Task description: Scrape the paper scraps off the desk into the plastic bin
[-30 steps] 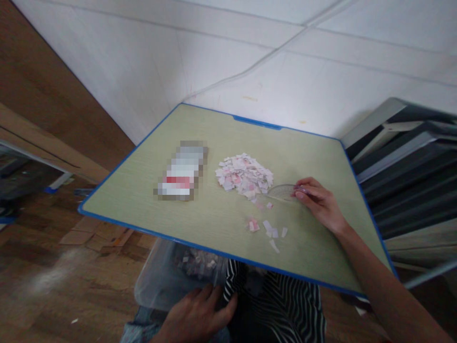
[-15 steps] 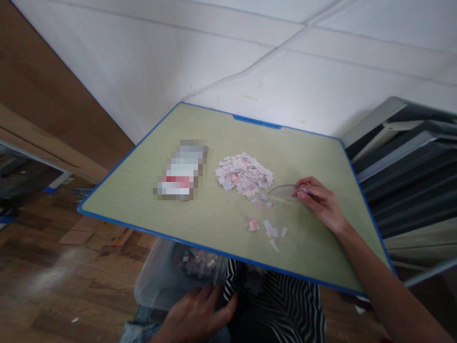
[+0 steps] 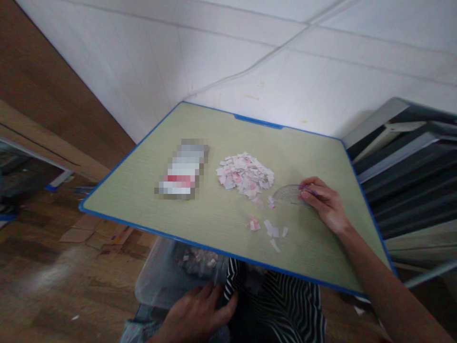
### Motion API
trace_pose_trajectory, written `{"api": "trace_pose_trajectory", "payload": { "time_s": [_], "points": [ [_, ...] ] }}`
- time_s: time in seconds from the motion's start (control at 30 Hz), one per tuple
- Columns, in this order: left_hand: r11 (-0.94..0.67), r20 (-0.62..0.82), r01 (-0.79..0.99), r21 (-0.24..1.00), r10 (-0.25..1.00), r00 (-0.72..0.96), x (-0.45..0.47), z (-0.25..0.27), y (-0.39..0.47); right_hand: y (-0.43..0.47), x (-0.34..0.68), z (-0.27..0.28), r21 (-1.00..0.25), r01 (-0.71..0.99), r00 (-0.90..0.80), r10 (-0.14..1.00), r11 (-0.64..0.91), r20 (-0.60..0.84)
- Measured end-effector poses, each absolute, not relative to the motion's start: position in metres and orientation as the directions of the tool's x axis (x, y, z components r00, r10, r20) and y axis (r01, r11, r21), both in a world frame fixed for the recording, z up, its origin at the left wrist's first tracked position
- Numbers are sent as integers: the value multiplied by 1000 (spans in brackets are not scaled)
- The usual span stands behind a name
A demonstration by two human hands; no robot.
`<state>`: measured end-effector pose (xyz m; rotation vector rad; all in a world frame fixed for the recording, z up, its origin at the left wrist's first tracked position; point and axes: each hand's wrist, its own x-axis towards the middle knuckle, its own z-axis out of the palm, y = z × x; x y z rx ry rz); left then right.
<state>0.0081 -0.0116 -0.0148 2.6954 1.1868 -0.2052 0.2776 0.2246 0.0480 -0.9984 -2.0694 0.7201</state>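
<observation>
My right hand (image 3: 323, 202) pinches one end of a clear half-round protractor (image 3: 287, 193) with printed markings, low over the green table. Just left of the protractor is a heap of small white and pink paper pieces (image 3: 244, 174). A few loose paper pieces (image 3: 273, 229) lie scattered nearer the front edge. My left hand (image 3: 200, 309) rests below the table by my lap, thumb apart from the fingers and nothing visible in it. Beside it stands a clear plastic bin (image 3: 155, 276) with more paper bits inside.
A blurred-out phone-like object (image 3: 183, 169) lies on the left of the blue-edged table (image 3: 128, 190). Behind is a white wall (image 3: 221, 52) with a cable. Dark folded panels (image 3: 421, 171) lean at the right; brown boards (image 3: 53, 95) stand at the left.
My right hand has shifted slightly right with the protractor, away from the heap. Small pieces by its left tip sit closer together. My left hand has not moved.
</observation>
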Motion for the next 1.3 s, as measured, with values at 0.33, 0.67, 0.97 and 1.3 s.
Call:
{"api": "trace_pose_trajectory", "payload": {
  "time_s": [0.33,0.67,0.97,1.3],
  "points": [
    [-666,-213,736,121,707,674,9,-12,-10,225,279,47,-710,431,-400,823,557,402],
    [-660,-208,737,147,707,675,9,-9,-8,225,285,45,-765,398,-333,856,507,394],
    [-658,-204,740,135,713,671,8,-14,-11,225,291,46,-842,338,-404,873,421,274],
    [-663,-213,739,123,709,672,10,-12,-10,221,287,51,-832,321,-541,808,453,232]
  ]
}}
